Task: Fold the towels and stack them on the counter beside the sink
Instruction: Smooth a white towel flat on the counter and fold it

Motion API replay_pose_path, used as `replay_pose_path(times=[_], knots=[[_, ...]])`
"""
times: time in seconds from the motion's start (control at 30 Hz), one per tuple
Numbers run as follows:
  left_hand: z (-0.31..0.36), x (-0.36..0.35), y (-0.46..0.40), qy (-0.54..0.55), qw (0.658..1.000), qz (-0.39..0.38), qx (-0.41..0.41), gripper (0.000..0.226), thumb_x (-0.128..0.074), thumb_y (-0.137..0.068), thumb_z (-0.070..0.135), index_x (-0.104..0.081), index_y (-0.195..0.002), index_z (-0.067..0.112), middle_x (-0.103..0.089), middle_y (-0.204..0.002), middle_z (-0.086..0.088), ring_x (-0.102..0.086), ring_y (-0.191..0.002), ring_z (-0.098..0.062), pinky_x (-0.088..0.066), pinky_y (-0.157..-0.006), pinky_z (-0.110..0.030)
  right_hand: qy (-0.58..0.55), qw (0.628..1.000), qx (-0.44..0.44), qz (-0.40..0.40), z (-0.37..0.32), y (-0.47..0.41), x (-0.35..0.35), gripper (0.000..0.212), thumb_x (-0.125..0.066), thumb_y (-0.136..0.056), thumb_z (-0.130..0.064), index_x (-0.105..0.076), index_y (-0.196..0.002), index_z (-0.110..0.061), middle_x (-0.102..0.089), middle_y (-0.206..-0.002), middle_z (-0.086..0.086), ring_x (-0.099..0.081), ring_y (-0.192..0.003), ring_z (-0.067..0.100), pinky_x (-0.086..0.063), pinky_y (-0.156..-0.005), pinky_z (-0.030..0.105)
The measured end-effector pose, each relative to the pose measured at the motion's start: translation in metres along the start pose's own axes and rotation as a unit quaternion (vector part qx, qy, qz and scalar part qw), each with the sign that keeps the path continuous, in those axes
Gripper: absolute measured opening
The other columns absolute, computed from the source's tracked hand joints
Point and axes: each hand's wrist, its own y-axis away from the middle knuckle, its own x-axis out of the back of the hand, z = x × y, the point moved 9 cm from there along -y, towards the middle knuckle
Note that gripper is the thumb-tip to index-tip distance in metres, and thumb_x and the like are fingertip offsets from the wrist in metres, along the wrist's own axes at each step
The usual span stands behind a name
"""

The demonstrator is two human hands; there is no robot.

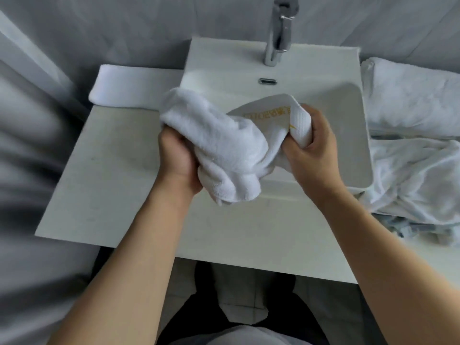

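I hold a crumpled white towel (224, 143) with yellow lettering above the front of the sink (348, 135). My left hand (178, 158) grips its bunched left side from below. My right hand (311, 145) pinches its woven hem, which is turned up and shows the lettering. A folded white towel (132, 87) lies on the counter (104, 175) to the left of the sink, against the back wall.
A chrome tap (277, 33) stands behind the basin. On the right of the sink lie a folded white towel (410, 95) and a heap of unfolded white towels (418, 180). Grey walls close in on the left and behind.
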Motion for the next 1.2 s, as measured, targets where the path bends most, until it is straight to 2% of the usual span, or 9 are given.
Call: replay_pose_path(times=[0.17,0.3,0.43,0.6,0.77,0.87,0.97,1.13,1.2], knots=[[0.062,0.107,0.002,-0.08,0.991,0.096,-0.054,0.01,-0.051,-0.071,0.03,-0.047,-0.069,0.021,-0.051,-0.052,0.011,-0.051,-0.05,-0.004,-0.044,-0.051,-0.016,-0.04,0.999,-0.013,0.003,-0.03,0.005,-0.081,0.039,-0.06,-0.079,-0.005,-0.057,-0.115,-0.019,-0.065,-0.101,-0.011,-0.06,-0.089,-0.001,-0.047,-0.073,0.011],[0.084,0.188,0.007,-0.155,0.963,0.205,-0.082,0.016,-0.059,-0.063,0.044,-0.058,-0.071,0.03,-0.053,-0.065,0.014,-0.054,-0.066,-0.004,-0.045,-0.066,-0.024,-0.082,0.996,-0.025,-0.031,-0.043,-0.004,-0.137,0.036,-0.062,-0.077,-0.012,-0.054,-0.109,-0.027,-0.064,-0.104,-0.008,-0.062,-0.095,0.01,-0.054,-0.079,0.027],[0.096,0.251,0.027,-0.277,0.9,0.318,-0.114,0.022,-0.046,-0.077,0.027,-0.058,-0.061,0.034,-0.054,-0.054,0.018,-0.052,-0.054,0.001,-0.043,-0.054,-0.023,-0.123,0.988,-0.039,-0.088,-0.05,-0.005,-0.204,0.036,-0.061,-0.079,-0.007,-0.054,-0.104,-0.031,-0.063,-0.106,-0.006,-0.062,-0.097,0.013,-0.056,-0.082,0.031],[0.07,0.352,0.017,-0.446,0.853,0.251,0.099,0.019,-0.056,-0.08,0.027,-0.053,-0.099,0.03,-0.062,-0.093,0.009,-0.062,-0.089,-0.017,-0.048,-0.071,-0.034,-0.143,0.967,-0.132,-0.162,-0.023,-0.004,-0.291,0.037,-0.056,-0.075,-0.008,-0.065,-0.109,-0.017,-0.069,-0.099,-0.003,-0.066,-0.092,0.02,-0.054,-0.068,0.032],[0.092,0.402,-0.049,-0.295,0.921,0.253,0.037,0.05,-0.052,-0.065,0.02,-0.045,-0.115,0.021,-0.057,-0.111,-0.001,-0.059,-0.099,-0.015,-0.047,-0.079,-0.024,-0.169,0.944,-0.217,-0.184,-0.005,-0.009,-0.358,0.032,-0.054,-0.075,-0.002,-0.069,-0.102,-0.006,-0.069,-0.087,0.008,-0.065,-0.076,0.023,-0.055,-0.064,0.035],[0.079,0.409,-0.118,-0.251,0.937,0.184,0.155,0.057,-0.063,-0.065,0.037,-0.059,-0.12,0.023,-0.064,-0.118,0.0,-0.058,-0.111,-0.016,-0.041,-0.087,-0.029,-0.199,0.924,-0.275,-0.175,0.003,-0.016,-0.381,0.023,-0.052,-0.074,0.0,-0.066,-0.093,-0.002,-0.063,-0.076,0.012,-0.06,-0.062,0.023,-0.049,-0.057,0.029],[0.066,0.399,-0.156,-0.273,0.93,0.093,0.228,0.029,-0.064,-0.081,0.037,-0.065,-0.106,0.023,-0.072,-0.093,0.007,-0.065,-0.09,-0.011,-0.04,-0.082,-0.031,-0.204,0.913,-0.309,-0.171,0.004,-0.03,-0.395,0.02,-0.048,-0.082,0.008,-0.064,-0.083,-0.005,-0.063,-0.069,0.011,-0.06,-0.055,0.022,-0.051,-0.053,0.028],[0.122,0.411,-0.203,-0.158,0.974,0.15,0.067,0.015,-0.059,-0.093,0.019,-0.067,-0.103,0.012,-0.07,-0.105,-0.015,-0.068,-0.094,-0.026,-0.055,-0.082,-0.039,-0.116,0.93,-0.332,-0.112,0.011,-0.072,-0.39,0.009,-0.062,-0.081,-0.002,-0.064,-0.089,-0.004,-0.068,-0.08,0.013,-0.066,-0.066,0.027,-0.057,-0.066,0.04],[0.157,0.426,-0.22,-0.24,0.953,0.184,0.016,0.01,-0.059,-0.089,0.025,-0.062,-0.089,0.015,-0.063,-0.091,-0.012,-0.059,-0.083,-0.023,-0.05,-0.074,-0.037,-0.073,0.933,-0.34,-0.095,0.017,-0.093,-0.387,0.034,-0.076,-0.072,-0.013,-0.063,-0.102,-0.006,-0.071,-0.097,0.016,-0.071,-0.082,0.029,-0.059,-0.08,0.046]])
